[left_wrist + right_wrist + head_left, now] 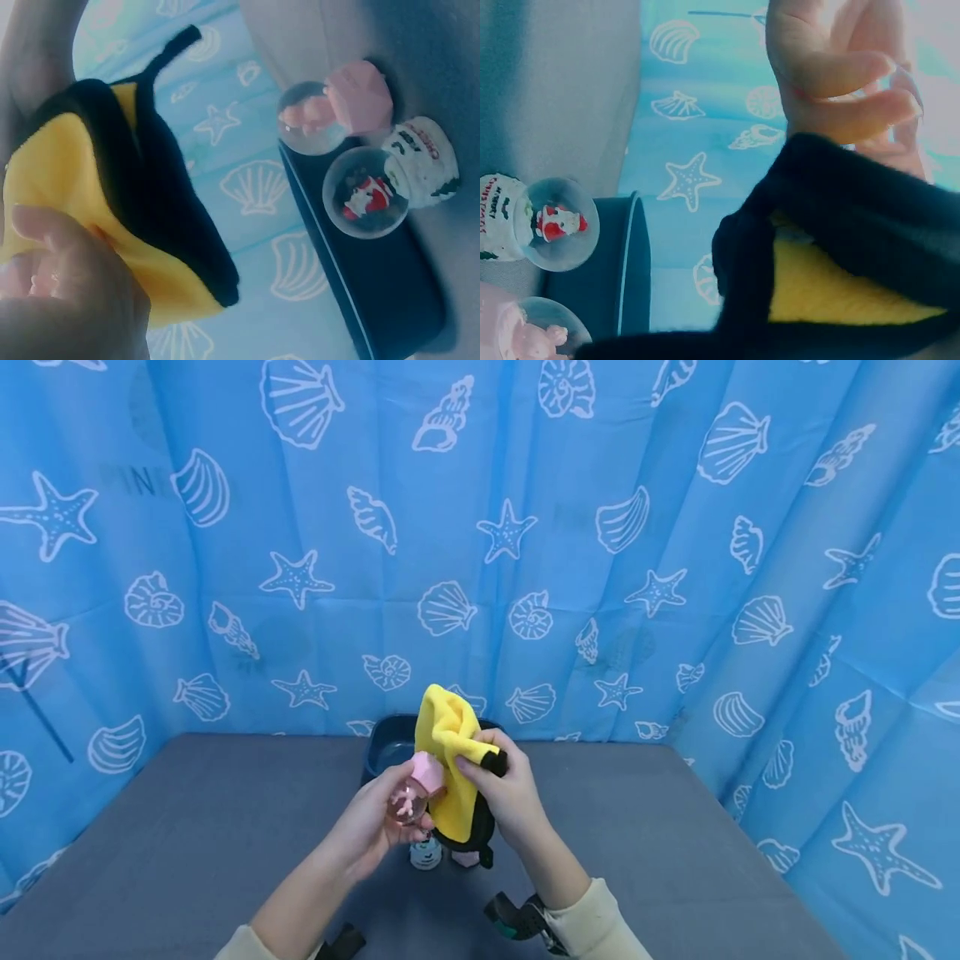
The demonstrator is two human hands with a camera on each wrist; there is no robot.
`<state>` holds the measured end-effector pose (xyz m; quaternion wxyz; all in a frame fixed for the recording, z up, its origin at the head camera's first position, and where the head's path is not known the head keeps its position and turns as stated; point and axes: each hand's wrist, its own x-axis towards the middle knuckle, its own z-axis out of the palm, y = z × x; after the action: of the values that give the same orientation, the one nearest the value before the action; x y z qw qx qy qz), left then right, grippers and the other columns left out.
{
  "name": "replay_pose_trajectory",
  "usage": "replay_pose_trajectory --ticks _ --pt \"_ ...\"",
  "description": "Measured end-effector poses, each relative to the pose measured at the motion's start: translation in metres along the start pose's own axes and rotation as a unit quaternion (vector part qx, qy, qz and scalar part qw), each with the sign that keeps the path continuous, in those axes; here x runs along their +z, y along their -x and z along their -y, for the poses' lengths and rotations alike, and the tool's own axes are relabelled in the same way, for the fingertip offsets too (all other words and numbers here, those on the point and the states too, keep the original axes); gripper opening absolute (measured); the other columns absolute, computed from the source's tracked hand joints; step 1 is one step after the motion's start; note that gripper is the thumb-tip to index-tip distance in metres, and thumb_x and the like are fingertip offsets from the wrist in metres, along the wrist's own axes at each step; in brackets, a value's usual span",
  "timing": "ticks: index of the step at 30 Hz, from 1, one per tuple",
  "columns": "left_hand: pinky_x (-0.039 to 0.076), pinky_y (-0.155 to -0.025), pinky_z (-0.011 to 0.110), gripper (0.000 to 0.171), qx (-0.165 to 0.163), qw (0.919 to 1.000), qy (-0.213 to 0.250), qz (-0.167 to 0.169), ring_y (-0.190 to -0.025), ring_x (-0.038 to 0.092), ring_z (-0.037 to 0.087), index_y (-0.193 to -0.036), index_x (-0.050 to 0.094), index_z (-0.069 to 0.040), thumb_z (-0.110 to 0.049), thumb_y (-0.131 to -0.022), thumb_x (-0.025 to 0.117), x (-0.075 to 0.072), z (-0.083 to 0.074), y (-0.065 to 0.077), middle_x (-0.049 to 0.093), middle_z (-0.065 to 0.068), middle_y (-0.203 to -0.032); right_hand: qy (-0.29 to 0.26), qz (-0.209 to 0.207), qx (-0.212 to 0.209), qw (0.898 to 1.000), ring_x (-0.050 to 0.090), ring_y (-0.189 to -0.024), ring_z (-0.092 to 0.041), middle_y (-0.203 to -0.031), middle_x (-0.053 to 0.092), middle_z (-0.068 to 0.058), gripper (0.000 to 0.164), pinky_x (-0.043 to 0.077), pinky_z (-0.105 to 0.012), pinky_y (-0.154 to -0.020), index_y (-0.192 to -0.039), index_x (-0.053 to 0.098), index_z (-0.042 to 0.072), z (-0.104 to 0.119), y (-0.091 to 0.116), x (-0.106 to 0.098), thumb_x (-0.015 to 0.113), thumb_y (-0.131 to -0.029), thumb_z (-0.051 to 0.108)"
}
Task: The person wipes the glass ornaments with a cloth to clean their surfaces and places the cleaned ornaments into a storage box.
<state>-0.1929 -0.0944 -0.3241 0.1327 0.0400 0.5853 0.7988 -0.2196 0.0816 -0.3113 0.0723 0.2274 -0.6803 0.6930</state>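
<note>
Raised over the table, a snow globe with a pink faceted base (pixel 427 772) is gripped in my left hand (pixel 369 828). Its clear ball points down and toward me, with a small pink figure inside. My right hand (pixel 512 787) pinches a yellow cloth with black edging (pixel 454 806) by its upper right part. The cloth hangs in folds right at the pink base. Below it on the table stand two more snow globes: a white-based Christmas one (pixel 424 161) with a red-and-white figure, and a pink-based one (pixel 360 97) holding a pink figure.
A dark blue bin (pixel 378 750) stands behind the hands, near the table's far edge, partly hidden by the cloth. Grey fabric covers the table (pixel 225 827). A blue curtain with white shells and starfish (pixel 525 468) hangs behind and along the sides.
</note>
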Motion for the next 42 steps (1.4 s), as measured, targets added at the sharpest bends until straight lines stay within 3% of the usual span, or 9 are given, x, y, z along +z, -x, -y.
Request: replay_pose_trajectory --ticks 4,7,14,17,25,33,38,42 --pt "0.051 -0.062 0.022 0.033 0.007 1.0000 0.003 0.003 -0.068 0.059 0.013 -0.111 0.049 -0.002 -0.032 -0.103 0.036 0.003 -0.001 0.001 0.053 0.004 -0.082 0.010 0.062 -0.036 0.997 0.053 -0.107 -0.031 -0.122 0.055 -0.017 0.017 0.048 -0.040 -0.087 -0.102 0.054 -0.004 -0.004 0.003 0.003 0.064 -0.089 0.000" --pt "0.050 -0.061 0.023 0.025 0.012 0.9998 0.011 0.007 -0.069 0.055 0.015 -0.090 0.047 -0.009 -0.025 -0.103 0.032 0.004 -0.001 0.001 0.046 0.001 -0.072 0.028 0.103 -0.055 0.993 0.047 -0.121 -0.036 -0.139 0.048 -0.020 0.017 0.048 -0.042 -0.090 -0.103 0.055 -0.004 -0.007 0.005 0.006 0.064 -0.088 0.000" --pt "0.047 -0.057 0.021 0.028 0.014 0.9998 0.013 -0.001 -0.064 0.049 0.014 -0.079 0.042 -0.012 -0.025 -0.101 0.030 0.007 0.002 0.001 0.042 0.000 -0.069 0.064 0.107 -0.058 0.991 0.046 -0.118 -0.036 -0.134 0.050 -0.019 0.019 0.047 -0.046 -0.090 -0.096 0.055 -0.001 -0.008 0.004 0.010 0.068 -0.082 -0.005" --pt "0.045 -0.055 0.020 0.027 0.018 0.9998 0.012 -0.006 -0.061 0.048 0.013 -0.082 0.043 -0.010 -0.024 -0.101 0.030 0.008 0.003 0.002 0.042 0.000 -0.068 0.079 0.092 -0.061 0.991 0.049 -0.111 -0.034 -0.128 0.053 -0.018 0.020 0.047 -0.044 -0.089 -0.095 0.056 -0.001 -0.008 0.003 0.011 0.068 -0.081 -0.007" --pt "0.042 -0.050 0.017 0.036 -0.008 0.9996 0.026 0.006 -0.053 0.048 0.008 -0.113 0.042 0.000 -0.032 -0.102 0.030 0.007 0.004 0.001 0.054 0.001 -0.075 0.095 0.024 -0.053 0.994 0.050 -0.088 -0.025 -0.095 0.053 -0.011 0.020 0.047 -0.032 -0.073 -0.092 0.052 0.001 -0.013 0.003 0.015 0.068 -0.083 -0.006" --pt "0.042 -0.050 0.016 0.037 -0.021 0.9992 0.032 0.016 -0.053 0.050 0.007 -0.111 0.044 -0.001 -0.034 -0.102 0.031 0.003 0.005 0.001 0.058 0.002 -0.080 0.089 -0.017 -0.046 0.995 0.052 -0.088 -0.025 -0.098 0.052 -0.013 0.019 0.048 -0.030 -0.072 -0.093 0.050 -0.001 -0.018 0.001 0.016 0.068 -0.086 -0.002" --pt "0.043 -0.053 0.015 0.046 -0.021 0.9985 0.045 0.023 -0.055 0.051 0.007 -0.126 0.040 0.002 -0.036 -0.103 0.031 0.001 0.001 0.003 0.065 0.004 -0.089 0.020 -0.071 0.000 0.997 0.058 -0.087 -0.022 -0.102 0.054 -0.015 0.020 0.053 -0.030 -0.074 -0.102 0.051 -0.004 -0.015 -0.003 0.012 0.065 -0.090 0.003" --pt "0.045 -0.055 0.015 0.047 -0.015 0.9983 0.052 0.020 -0.058 0.051 0.007 -0.134 0.033 0.001 -0.035 -0.104 0.029 0.001 -0.001 0.002 0.064 0.005 -0.095 -0.001 -0.053 0.001 0.999 0.057 -0.091 -0.023 -0.106 0.055 -0.015 0.021 0.051 -0.033 -0.080 -0.105 0.051 -0.004 -0.008 -0.002 0.011 0.064 -0.090 0.002"
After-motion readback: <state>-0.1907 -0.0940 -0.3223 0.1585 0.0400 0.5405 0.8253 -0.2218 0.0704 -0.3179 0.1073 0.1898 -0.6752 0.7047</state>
